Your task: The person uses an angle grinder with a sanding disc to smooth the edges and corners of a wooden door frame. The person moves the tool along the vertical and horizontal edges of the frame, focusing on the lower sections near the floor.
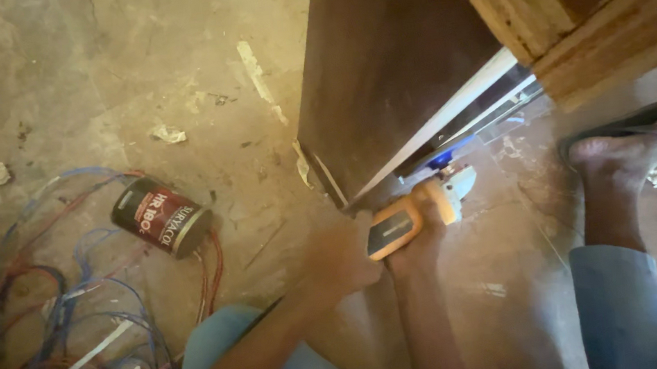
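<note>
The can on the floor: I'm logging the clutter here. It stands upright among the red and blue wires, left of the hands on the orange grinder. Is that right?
Not quite. The head view shows the can lying on its side, not upright. The rest holds: it sits among the red and blue wires, left of the left hand and right hand on the orange grinder.

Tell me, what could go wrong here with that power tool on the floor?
The orange angle grinder works right at the dark wooden panel's bottom edge, so it might kick or jam. The foot in an open black sandal is close and unprotected. The tangle of red and blue wires could trip someone.
</note>
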